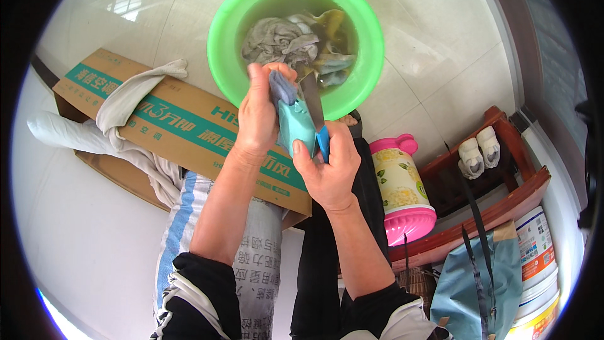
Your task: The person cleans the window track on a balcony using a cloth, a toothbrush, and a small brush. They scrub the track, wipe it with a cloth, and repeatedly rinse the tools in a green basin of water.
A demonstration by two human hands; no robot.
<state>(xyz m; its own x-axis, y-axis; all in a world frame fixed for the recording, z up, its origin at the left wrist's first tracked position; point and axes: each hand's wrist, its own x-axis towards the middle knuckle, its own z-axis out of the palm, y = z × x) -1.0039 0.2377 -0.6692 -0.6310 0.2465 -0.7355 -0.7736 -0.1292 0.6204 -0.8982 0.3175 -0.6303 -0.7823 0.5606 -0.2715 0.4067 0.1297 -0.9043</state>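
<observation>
My left hand [259, 113] grips a turquoise shoe-like thing [296, 123] with a grey-blue cloth-like end [282, 86]; its exact kind is not clear. My right hand [332, 165] is closed around the blue handle [323, 143] of a knife, its thumb against the turquoise thing. The knife's broad metal blade [311, 97] points away from me, beside the turquoise thing. Both hands are over the near rim of a green plastic basin [373, 56]. Murky water in the basin holds a bunched grey cloth [278, 40] and yellow and bluish cloths [334, 63].
A long cardboard box [188, 127] with a draped pale cloth [132, 99] lies at left, above woven sacks [257, 245]. On the right are a pink-lidded floral container [401, 184], a reddish wooden rack [500, 198] with white shoes [479, 151], a blue-grey bag [472, 274] and plastic buckets [538, 255].
</observation>
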